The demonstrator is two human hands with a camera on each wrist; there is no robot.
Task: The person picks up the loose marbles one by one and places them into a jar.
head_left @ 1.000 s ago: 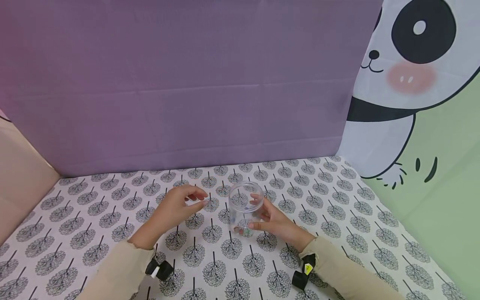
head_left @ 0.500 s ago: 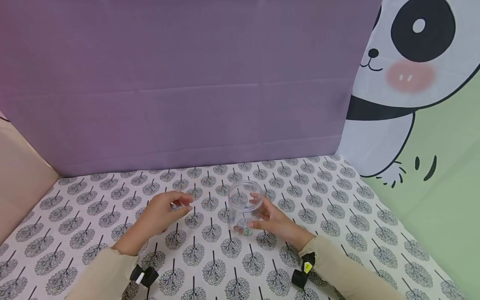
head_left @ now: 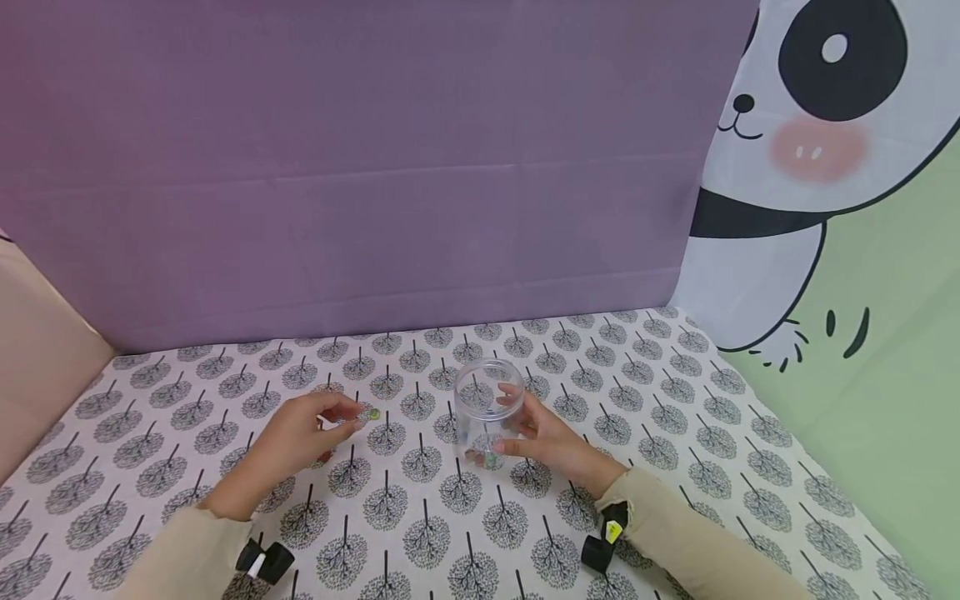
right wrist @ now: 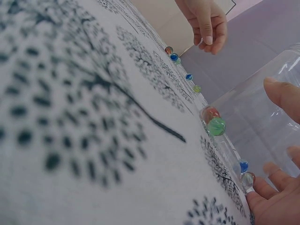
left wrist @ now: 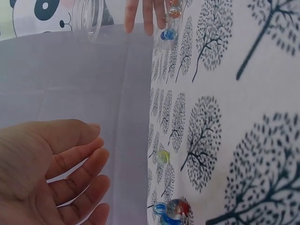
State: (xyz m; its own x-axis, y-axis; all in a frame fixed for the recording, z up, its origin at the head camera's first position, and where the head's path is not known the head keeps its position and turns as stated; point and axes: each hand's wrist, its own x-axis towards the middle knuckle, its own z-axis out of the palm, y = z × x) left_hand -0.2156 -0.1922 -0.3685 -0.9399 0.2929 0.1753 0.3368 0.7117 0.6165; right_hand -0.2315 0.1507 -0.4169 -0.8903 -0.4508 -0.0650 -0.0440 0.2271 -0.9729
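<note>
A clear plastic jar (head_left: 489, 396) without a lid stands upright on the tree-print cloth, several glass marbles at its bottom; a green marble (right wrist: 216, 126) shows through its wall. My right hand (head_left: 551, 442) holds the jar from the right, thumb in front and fingers behind. Left of the jar, my left hand (head_left: 300, 433) hovers above the cloth with loosely bent fingers and nothing visible between them. A yellow-green marble (head_left: 374, 413) lies just beyond its fingertips. More marbles, including a red-and-clear one (left wrist: 178, 207), rest on the cloth below that hand in the left wrist view.
The patterned cloth (head_left: 427, 542) covers the whole table. A purple curtain (head_left: 390, 208) rises along the back edge, and a panda-print panel (head_left: 862, 333) stands on the right. Each wrist carries a small black camera (head_left: 600, 550).
My left hand has moved left, away from the jar, and slightly lower. The yellow-green marble now shows past its fingertips. My right hand and the jar have stayed in place.
</note>
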